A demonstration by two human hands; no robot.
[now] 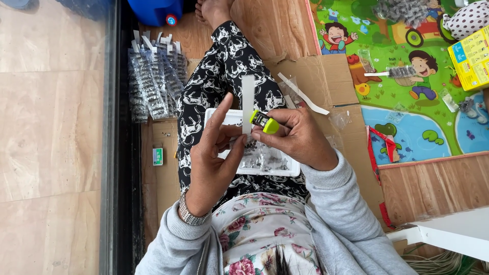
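Observation:
My left hand (214,153) pinches a small clear plastic bag (253,155) with small dark parts inside, topped by a white card strip (248,99) that stands upright between my hands. My right hand (298,136) holds a small yellow-green and black stapler (264,121) pressed against that strip. Both hands hover over a white tray (290,170) of small metal parts resting on my lap, which is covered by black-and-white patterned trousers (224,61).
A heap of filled clear bags with white strips (153,81) lies on the floor at upper left. Flattened cardboard (326,76) holds loose white strips and empty bags. A colourful play mat (407,66), a yellow box (471,56) and a blue container (155,11) lie beyond.

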